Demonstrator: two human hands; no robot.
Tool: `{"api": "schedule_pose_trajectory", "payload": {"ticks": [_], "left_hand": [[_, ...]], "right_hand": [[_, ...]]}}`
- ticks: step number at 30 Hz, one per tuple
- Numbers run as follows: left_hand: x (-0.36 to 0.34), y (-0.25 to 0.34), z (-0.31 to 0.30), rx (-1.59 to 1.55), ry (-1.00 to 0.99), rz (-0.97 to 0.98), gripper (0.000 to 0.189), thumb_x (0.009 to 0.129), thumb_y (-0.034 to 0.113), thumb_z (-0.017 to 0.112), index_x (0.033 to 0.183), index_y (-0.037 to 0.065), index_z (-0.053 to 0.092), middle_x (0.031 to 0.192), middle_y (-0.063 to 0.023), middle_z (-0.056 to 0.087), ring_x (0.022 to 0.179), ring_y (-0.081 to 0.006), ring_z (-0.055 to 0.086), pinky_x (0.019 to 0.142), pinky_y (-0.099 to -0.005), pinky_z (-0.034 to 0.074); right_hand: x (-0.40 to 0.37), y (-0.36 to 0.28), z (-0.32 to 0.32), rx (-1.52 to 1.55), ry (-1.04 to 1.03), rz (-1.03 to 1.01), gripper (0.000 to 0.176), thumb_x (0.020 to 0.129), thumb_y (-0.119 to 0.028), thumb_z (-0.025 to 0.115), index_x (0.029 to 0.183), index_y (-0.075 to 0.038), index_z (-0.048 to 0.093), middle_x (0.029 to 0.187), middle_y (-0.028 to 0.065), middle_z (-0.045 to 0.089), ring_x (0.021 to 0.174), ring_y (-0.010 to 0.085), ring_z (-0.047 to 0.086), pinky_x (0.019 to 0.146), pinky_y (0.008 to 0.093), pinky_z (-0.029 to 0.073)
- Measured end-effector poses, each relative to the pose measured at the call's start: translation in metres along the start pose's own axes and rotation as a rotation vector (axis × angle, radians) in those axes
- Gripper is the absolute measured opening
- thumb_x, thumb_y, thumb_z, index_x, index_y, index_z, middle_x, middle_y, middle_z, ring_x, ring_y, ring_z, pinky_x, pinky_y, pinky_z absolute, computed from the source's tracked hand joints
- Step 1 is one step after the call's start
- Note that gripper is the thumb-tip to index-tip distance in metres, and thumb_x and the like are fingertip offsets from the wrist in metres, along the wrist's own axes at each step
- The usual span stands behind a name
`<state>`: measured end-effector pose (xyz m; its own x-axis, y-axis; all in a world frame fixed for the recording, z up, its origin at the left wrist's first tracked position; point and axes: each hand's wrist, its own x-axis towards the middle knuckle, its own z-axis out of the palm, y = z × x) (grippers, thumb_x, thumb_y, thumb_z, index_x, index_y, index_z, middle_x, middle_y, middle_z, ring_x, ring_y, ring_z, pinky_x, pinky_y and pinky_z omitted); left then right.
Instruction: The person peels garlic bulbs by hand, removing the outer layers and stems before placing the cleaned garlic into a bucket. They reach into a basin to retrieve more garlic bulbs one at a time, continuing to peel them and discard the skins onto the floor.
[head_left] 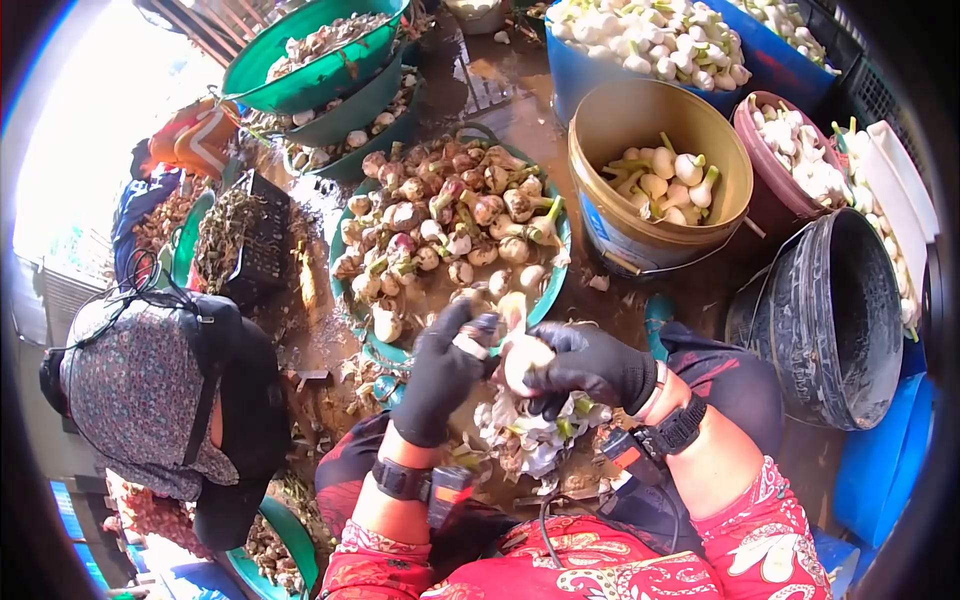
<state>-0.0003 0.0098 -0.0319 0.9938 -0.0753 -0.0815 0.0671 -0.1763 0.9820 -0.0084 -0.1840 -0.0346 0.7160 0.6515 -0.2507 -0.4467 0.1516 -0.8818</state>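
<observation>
In front of my lap, my right hand (592,368), in a dark glove, is closed around a whitish garlic bulb (528,362). A pale strip of skin or stem stands up from the bulb's top. My left hand (436,375), also gloved, is just left of the bulb with its fingers curled closed. Something small shows at its fingertips, too blurred to name. Beyond both hands, a green basin (562,262) holds many unpeeled garlic bulbs (405,215) with brownish skins. Below the hands lies a pile of garlic peelings (540,435).
A yellowish bucket (610,225) with peeled bulbs stands ahead right. Beside it are a pink bucket (745,150) of garlic, a tipped black bucket (790,330) and a heaped blue tub (575,85). Stacked green basins (300,95) stand far left. A person in a patterned head covering (150,385) sits close at left.
</observation>
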Motion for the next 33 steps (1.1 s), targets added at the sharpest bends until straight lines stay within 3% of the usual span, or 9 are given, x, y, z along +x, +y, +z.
{"api": "schedule_pose_trajectory", "payload": {"ticks": [5, 9, 15, 16, 18, 19, 24, 28, 33], "left_hand": [[-0.011, 0.023, -0.006, -0.372, -0.204, -0.22, 0.041, 0.081, 0.002, 0.067, 0.121, 0.001, 0.055, 0.087, 0.0, 0.059, 0.076, -0.0091, 0.056, 0.069, -0.0241, 0.047], [-0.011, 0.021, -0.003, 0.209, -0.282, 0.331, 0.031, 0.082, 0.005, 0.067, 0.112, 0.002, 0.061, 0.093, -0.0036, 0.061, 0.08, -0.0101, 0.057, 0.071, -0.0235, 0.046], [-0.015, 0.036, -0.002, -0.235, -0.192, -0.172, 0.016, 0.082, 0.004, 0.057, 0.097, 0.0, 0.063, 0.075, -0.0028, 0.059, 0.068, -0.0136, 0.059, 0.068, -0.0259, 0.047], [0.003, -0.01, -0.017, 0.194, -0.268, 0.543, 0.019, 0.085, 0.005, 0.05, 0.097, -0.001, 0.063, 0.073, -0.0064, 0.06, 0.062, -0.0179, 0.059, 0.069, -0.0283, 0.049], [0.005, -0.015, -0.031, -0.298, -0.152, 0.192, 0.017, 0.082, 0.001, 0.05, 0.094, 0.0, 0.062, 0.073, -0.0084, 0.06, 0.063, -0.0224, 0.059, 0.067, -0.0318, 0.05], [0.009, -0.003, -0.04, 0.618, -0.056, 0.462, 0.017, 0.077, -0.005, 0.055, 0.093, 0.001, 0.061, 0.074, -0.0096, 0.061, 0.064, -0.0249, 0.06, 0.065, -0.0344, 0.051], [0.002, 0.003, -0.033, 0.429, -0.14, 0.564, 0.016, 0.091, 0.003, 0.05, 0.099, -0.007, 0.061, 0.094, -0.011, 0.061, 0.075, -0.0158, 0.063, 0.07, -0.0281, 0.053], [-0.007, 0.023, -0.018, -0.433, -0.264, -0.14, 0.024, 0.09, 0.012, 0.056, 0.107, -0.004, 0.059, 0.097, -0.0045, 0.064, 0.085, -0.0102, 0.06, 0.079, -0.0238, 0.046], [-0.011, 0.033, -0.009, -0.215, -0.212, -0.111, 0.017, 0.086, 0.009, 0.058, 0.099, -0.001, 0.063, 0.085, -0.004, 0.065, 0.078, -0.0134, 0.061, 0.072, -0.0264, 0.047]], "right_hand": [[0.007, 0.01, -0.008, 0.033, 0.232, 0.009, 0.04, 0.087, -0.013, 0.061, 0.124, -0.004, 0.049, 0.101, 0.0038, 0.062, 0.087, 0.0112, 0.061, 0.072, 0.0253, 0.052], [0.008, 0.008, -0.002, 0.06, 0.212, -0.012, 0.038, 0.087, -0.011, 0.062, 0.123, -0.004, 0.051, 0.103, 0.0027, 0.062, 0.091, 0.0119, 0.06, 0.078, 0.0267, 0.051], [0.017, 0.009, -0.004, 0.384, 0.458, -0.381, 0.024, 0.085, -0.001, 0.055, 0.109, -0.005, 0.057, 0.092, 0.0088, 0.064, 0.082, 0.0221, 0.063, 0.078, 0.0347, 0.052], [0.016, -0.004, 0.001, 0.733, 0.417, -0.362, 0.022, 0.085, 0.001, 0.054, 0.106, -0.005, 0.057, 0.089, 0.0093, 0.063, 0.08, 0.023, 0.063, 0.078, 0.0361, 0.052], [0.008, -0.016, -0.007, 0.792, 0.271, -0.44, 0.019, 0.086, 0.0, 0.051, 0.104, 0.0, 0.053, 0.083, 0.0108, 0.063, 0.075, 0.0211, 0.063, 0.074, 0.0344, 0.054], [-0.001, -0.022, -0.008, 0.626, 0.202, -0.367, 0.018, 0.086, -0.001, 0.052, 0.103, 0.001, 0.054, 0.083, 0.0109, 0.063, 0.074, 0.0206, 0.064, 0.072, 0.0343, 0.055], [0.0, -0.004, -0.014, -0.021, 0.221, 0.115, 0.024, 0.09, -0.023, 0.061, 0.104, -0.002, 0.059, 0.094, 0.0062, 0.064, 0.082, 0.0154, 0.064, 0.074, 0.0317, 0.055], [-0.003, -0.008, 0.003, 0.385, 0.102, 0.162, 0.027, 0.093, -0.026, 0.057, 0.109, -0.005, 0.059, 0.098, 0.0045, 0.063, 0.088, 0.0149, 0.063, 0.079, 0.0325, 0.054], [0.006, 0.002, -0.001, 0.149, 0.321, -0.213, 0.025, 0.094, -0.022, 0.055, 0.109, -0.003, 0.062, 0.093, 0.0048, 0.065, 0.083, 0.012, 0.063, 0.074, 0.0286, 0.053]]}}
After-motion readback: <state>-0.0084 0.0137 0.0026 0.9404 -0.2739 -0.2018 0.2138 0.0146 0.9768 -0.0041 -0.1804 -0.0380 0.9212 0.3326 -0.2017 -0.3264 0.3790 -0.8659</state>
